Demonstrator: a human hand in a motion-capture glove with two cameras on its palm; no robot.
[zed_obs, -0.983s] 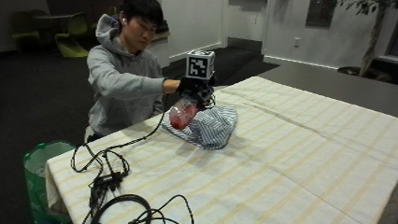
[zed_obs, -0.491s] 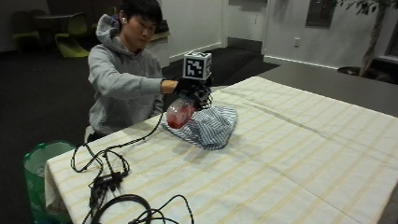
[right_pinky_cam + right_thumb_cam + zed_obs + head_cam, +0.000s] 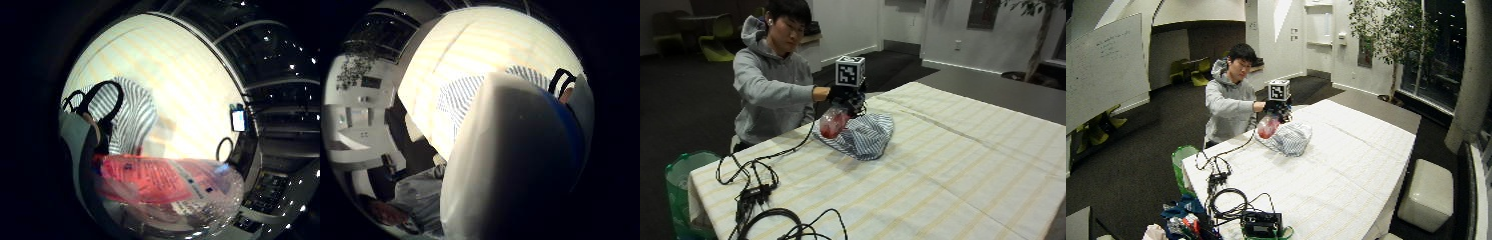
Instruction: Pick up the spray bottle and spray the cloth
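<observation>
A clear spray bottle (image 3: 834,123) with a red label hangs tilted above the table, gripped at its top by my gloved right hand (image 3: 846,95). Its nozzle end points toward the blue-and-white striped cloth (image 3: 865,135), which lies crumpled on the table just beside and below the bottle. From the little finger side, the red-labelled bottle (image 3: 165,187) lies close under the palm, with the striped cloth (image 3: 131,117) beyond it. The bottle's white and blue head (image 3: 515,165) fills the thumb side view, the cloth (image 3: 462,97) behind it.
The table carries a cream striped tablecloth (image 3: 959,170). Black cables (image 3: 756,192) trail over the near left corner. A green bin (image 3: 681,172) stands on the floor by the table's left end. The seated person (image 3: 770,85) is at the far side.
The hand and bottle have stayed over the cloth's near edge; the bottle has shifted only slightly.
</observation>
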